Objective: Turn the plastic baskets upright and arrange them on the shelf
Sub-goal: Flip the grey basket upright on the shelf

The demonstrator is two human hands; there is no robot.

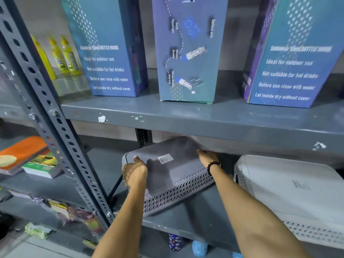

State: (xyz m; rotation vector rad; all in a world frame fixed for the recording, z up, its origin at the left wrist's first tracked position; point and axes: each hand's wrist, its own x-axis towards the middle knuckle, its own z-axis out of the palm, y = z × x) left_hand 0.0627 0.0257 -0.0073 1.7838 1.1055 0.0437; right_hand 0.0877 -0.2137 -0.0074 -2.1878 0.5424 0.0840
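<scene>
**Two hands on the grey basket, flip not yet made**

Both your forearms reach in over the front lip of the lower shelf (188, 232). Your left hand (135, 172) wraps the near-left corner of the grey basket (175, 175), thumb on top of the base, fingers curled under the edge, so it's clamped on the basket. Your right hand (207, 157), beaded bracelet (214, 167) at the wrist, lies flatter on the far-right side of the base, fingers together and pressing against it. I can't tell whether the fingertips hook the far edge; the upper shelf (204, 118) hides that end.

Reads as a diagonal grip, opposite corners, which gives you leverage to rotate it. The basket is already tilted: far end up near the underside of the upper shelf, near rim down on the lower shelf. Clearance overhead looks tight, so my guess is you'll need to pull it forward before turning it over.

Basket itself: upside down, solid flat base facing up with a small white label (165, 158), side wall a perforated lattice pattern, rounded corners. Looks light and rigid.

Just beside it on the right, same shelf, a white basket (290, 190) also sits inverted, untouched. So neither basket is upright yet.

Further back and above: three tall blue boxes (188, 53) on the upper shelf.
</scene>
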